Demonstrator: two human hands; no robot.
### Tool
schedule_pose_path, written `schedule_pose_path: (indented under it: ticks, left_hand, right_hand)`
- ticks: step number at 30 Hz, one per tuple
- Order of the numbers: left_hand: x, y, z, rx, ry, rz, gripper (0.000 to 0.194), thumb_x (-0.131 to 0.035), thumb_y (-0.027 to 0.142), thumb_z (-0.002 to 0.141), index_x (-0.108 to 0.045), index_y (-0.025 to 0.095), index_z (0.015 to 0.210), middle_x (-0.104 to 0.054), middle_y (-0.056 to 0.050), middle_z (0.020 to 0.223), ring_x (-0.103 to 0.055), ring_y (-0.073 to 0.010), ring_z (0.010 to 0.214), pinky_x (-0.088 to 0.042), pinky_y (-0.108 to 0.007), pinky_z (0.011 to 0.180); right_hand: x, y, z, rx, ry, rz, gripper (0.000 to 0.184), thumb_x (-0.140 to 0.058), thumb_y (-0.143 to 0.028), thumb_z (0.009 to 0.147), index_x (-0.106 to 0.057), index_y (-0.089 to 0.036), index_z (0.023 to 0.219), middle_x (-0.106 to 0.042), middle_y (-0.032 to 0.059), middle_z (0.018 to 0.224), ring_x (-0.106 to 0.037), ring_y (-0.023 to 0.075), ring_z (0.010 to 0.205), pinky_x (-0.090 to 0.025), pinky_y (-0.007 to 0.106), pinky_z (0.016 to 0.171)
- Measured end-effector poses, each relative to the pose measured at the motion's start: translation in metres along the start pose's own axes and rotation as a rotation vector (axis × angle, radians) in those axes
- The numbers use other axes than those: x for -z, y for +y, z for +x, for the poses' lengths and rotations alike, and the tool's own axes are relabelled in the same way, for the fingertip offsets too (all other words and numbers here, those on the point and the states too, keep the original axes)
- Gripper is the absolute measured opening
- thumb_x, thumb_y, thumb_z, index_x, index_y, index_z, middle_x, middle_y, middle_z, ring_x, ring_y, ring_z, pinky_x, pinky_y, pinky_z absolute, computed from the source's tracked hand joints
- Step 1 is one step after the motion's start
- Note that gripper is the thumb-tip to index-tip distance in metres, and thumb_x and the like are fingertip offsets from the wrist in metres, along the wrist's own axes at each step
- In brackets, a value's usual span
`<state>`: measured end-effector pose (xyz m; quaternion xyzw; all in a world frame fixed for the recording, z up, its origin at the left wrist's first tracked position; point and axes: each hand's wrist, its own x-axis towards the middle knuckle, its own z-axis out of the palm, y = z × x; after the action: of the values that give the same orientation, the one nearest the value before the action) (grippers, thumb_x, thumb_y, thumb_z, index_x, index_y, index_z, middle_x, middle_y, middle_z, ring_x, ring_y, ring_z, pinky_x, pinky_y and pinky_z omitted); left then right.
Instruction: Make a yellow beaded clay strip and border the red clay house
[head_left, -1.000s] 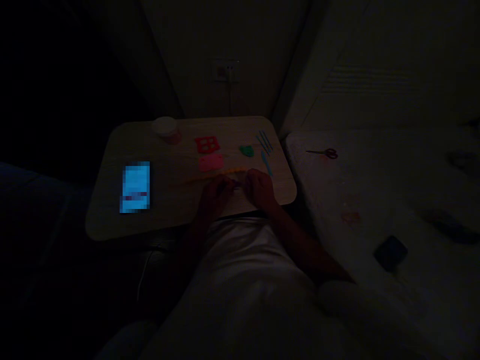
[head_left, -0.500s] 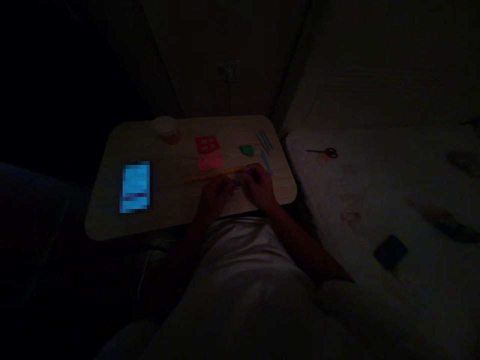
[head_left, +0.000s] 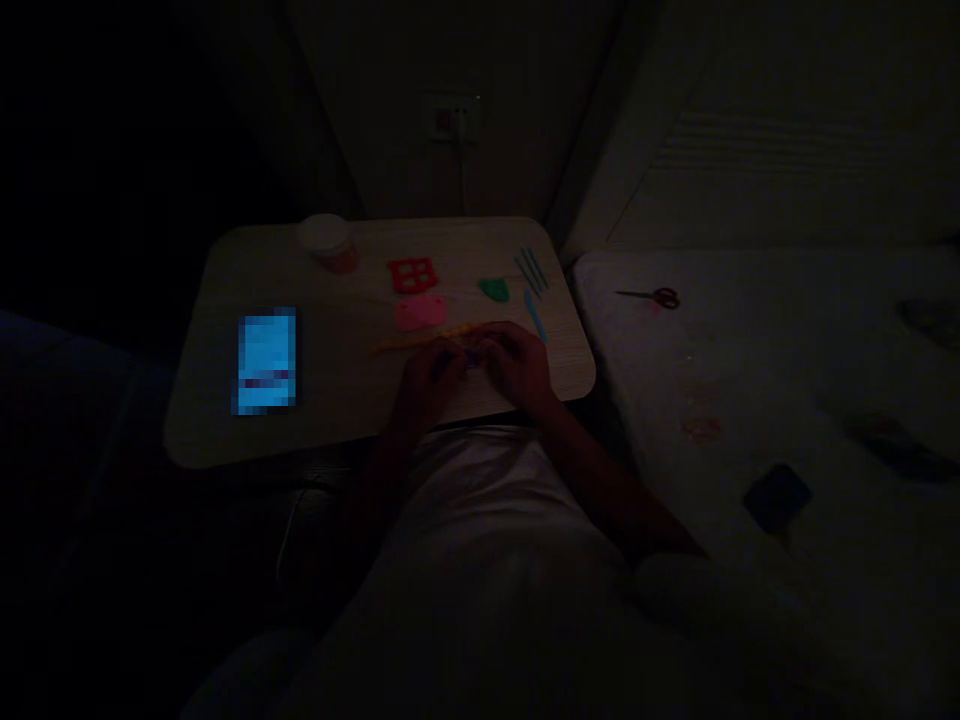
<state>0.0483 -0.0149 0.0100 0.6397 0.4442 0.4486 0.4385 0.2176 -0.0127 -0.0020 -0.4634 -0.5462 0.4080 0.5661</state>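
Observation:
In dim light, my left hand [head_left: 429,385] and my right hand [head_left: 523,368] are close together over the near side of the small table [head_left: 330,435]. Between their bent fingertips is a small purple piece of what looks like modelling clay [head_left: 471,358], partly hidden by the fingers. Both hands are closed on it. Just beyond them lies a long, thin orange-yellow strip [head_left: 397,346], its right end behind my right hand. Farther back are a flat pink piece [head_left: 420,313], a red window-shaped frame [head_left: 413,274] and a green lump [head_left: 494,290].
Thin blue sticks [head_left: 531,272] and a blue knife-like tool [head_left: 535,315] lie at the table's right. A lidded tub [head_left: 328,240] stands back left, near a glowing, pixelated screen [head_left: 266,350]. On the white surface at right are scissors [head_left: 652,297] and a dark square object [head_left: 778,497].
My hands have drawn closer together around the purple piece, which shows less between the fingers. The view has shifted slightly, so the table sits a little higher.

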Motion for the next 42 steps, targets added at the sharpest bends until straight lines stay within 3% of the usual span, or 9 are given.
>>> schedule_pose_path:
  ticks: [5,12,18,25,42]
  left_hand:
    - [0.000,-0.001,0.000,-0.012,-0.008,-0.016,0.014,-0.060,0.032,0.089,-0.062,0.021,0.082,-0.063,0.003,0.069,-0.058,-0.0139,0.066,-0.044,-0.026,0.064]
    - [-0.001,0.000,0.000,0.006,0.003,-0.011,0.013,-0.061,0.032,0.088,-0.061,0.021,0.081,-0.062,0.003,0.068,-0.058,-0.0139,0.064,-0.045,-0.026,0.064]
    - [0.001,-0.004,0.000,-0.012,-0.002,0.004,0.014,-0.061,0.033,0.089,-0.063,0.021,0.083,-0.064,0.002,0.070,-0.060,-0.0148,0.067,-0.046,-0.027,0.066]
    - [0.000,-0.001,0.000,-0.005,-0.003,-0.008,0.013,-0.061,0.033,0.088,-0.062,0.020,0.083,-0.063,0.003,0.069,-0.059,-0.0141,0.066,-0.045,-0.025,0.064]
    - [0.000,-0.003,0.000,-0.031,0.002,-0.004,0.013,-0.060,0.032,0.088,-0.062,0.020,0.083,-0.063,0.003,0.070,-0.058,-0.0131,0.066,-0.046,-0.025,0.065]
  right_hand:
    - [-0.002,-0.007,-0.002,-0.113,-0.017,-0.029,0.026,-0.069,-0.045,0.087,-0.066,-0.020,0.080,-0.065,-0.0014,0.064,-0.060,0.0142,0.058,-0.047,0.026,0.056]
    - [0.002,-0.015,-0.002,-0.031,0.015,-0.182,0.045,-0.060,-0.048,0.094,-0.054,-0.021,0.058,-0.055,-0.0024,0.052,-0.050,0.0131,0.054,-0.039,0.027,0.057]
    - [0.002,-0.015,-0.001,-0.015,0.021,-0.227,0.042,-0.056,-0.043,0.097,-0.056,-0.021,0.061,-0.055,-0.0018,0.057,-0.051,0.0135,0.059,-0.039,0.027,0.061]
    - [0.002,-0.005,0.001,0.004,0.018,-0.187,0.025,-0.058,-0.038,0.094,-0.066,-0.020,0.078,-0.061,-0.0017,0.065,-0.057,0.0147,0.065,-0.043,0.026,0.066]
    - [0.001,-0.009,-0.001,0.026,-0.069,-0.291,0.025,-0.059,-0.038,0.092,-0.070,-0.018,0.081,-0.071,0.0021,0.077,-0.061,0.0158,0.073,-0.046,0.026,0.069]
